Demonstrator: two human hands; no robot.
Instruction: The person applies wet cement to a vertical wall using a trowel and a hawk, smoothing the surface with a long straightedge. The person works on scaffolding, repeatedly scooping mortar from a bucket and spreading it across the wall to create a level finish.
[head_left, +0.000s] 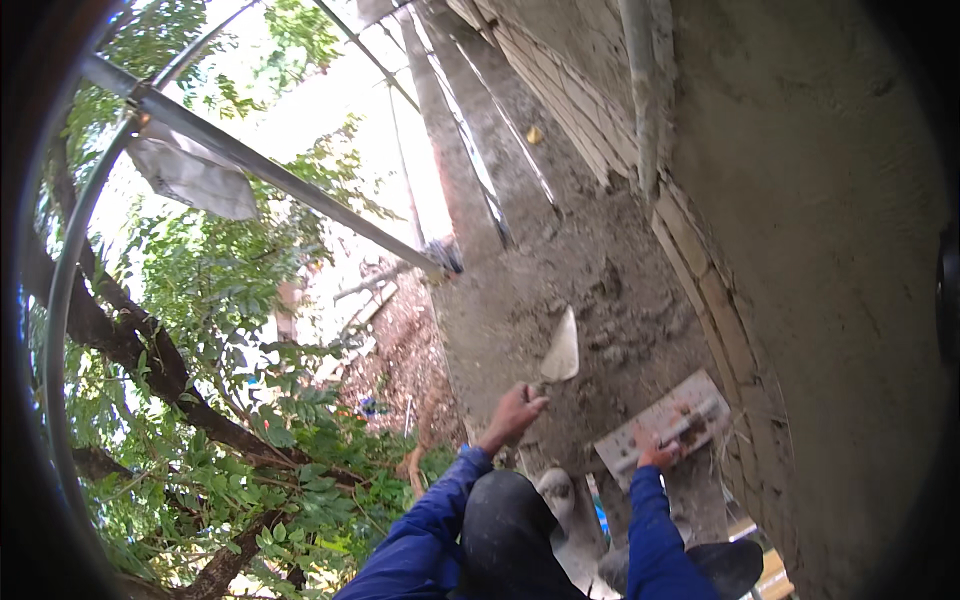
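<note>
The left hand [514, 415] is closed around the handle of a trowel [564, 347], whose pale, pointed blade reaches to the far side, over a rough grey floor [480, 320]. To its right and a little nearer, the right hand [654, 450] lies on a flat rectangular float [690, 425], beside the near end of its raised handle; whether the fingers wrap around that handle, I cannot tell. The float lies slanted, its top spotted with brown. Lumpy wet mortar [610, 300] is spread loose on the floor, just beyond the float and right of the trowel blade. A row of bricks [700, 260] borders the mortar on the right, with a smooth grey wall [820, 250] past it. Both arms wear blue sleeves [420, 535], and a dark knee [505, 520] is bent between them. At the far left, a metal pole [290, 190] crosses in front of leafy branches; a whitish sack [190, 180] hangs under it, its inside hidden. Far off on the floor lies a small yellow thing [534, 135], too small to make out.
</note>
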